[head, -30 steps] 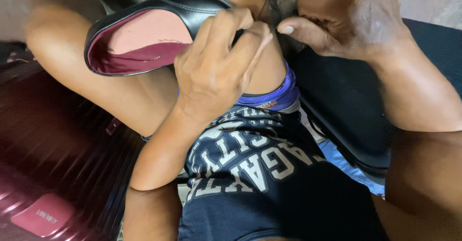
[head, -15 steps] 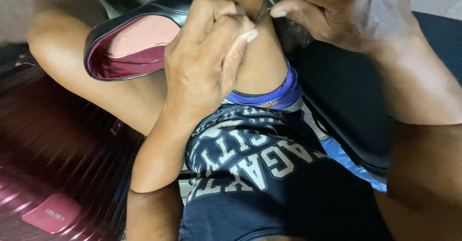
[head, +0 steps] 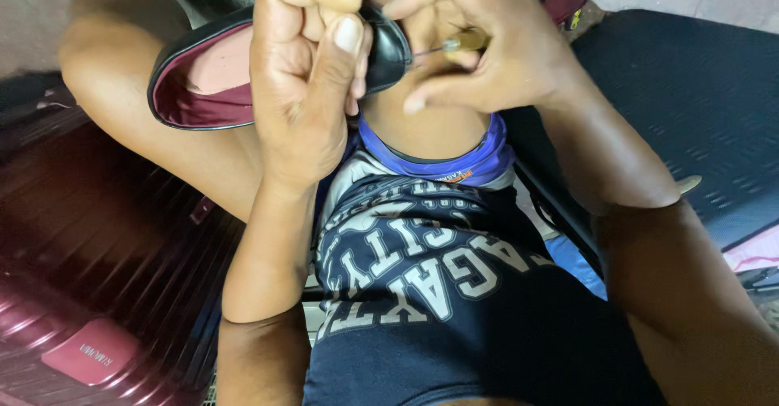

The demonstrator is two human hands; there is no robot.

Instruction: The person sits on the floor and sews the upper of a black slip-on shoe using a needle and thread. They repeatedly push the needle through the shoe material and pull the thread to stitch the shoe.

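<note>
Because the left hand (head: 304, 81) pinches the shoe (head: 243, 73) while the right hand (head: 487, 41), at 3 o'clock, pinches the needle tool (head: 454, 43), a slip could prick the gripping thumb.

Soft, even daylight from above, moderately bright. Gentle shadow under forearms and between legs. Sheen on black shoe (head: 381, 45) toe and ribbed maroon case (head: 89, 292). Focus sharp mid-frame; slight softness and wide-angle stretch toward edges.
</note>
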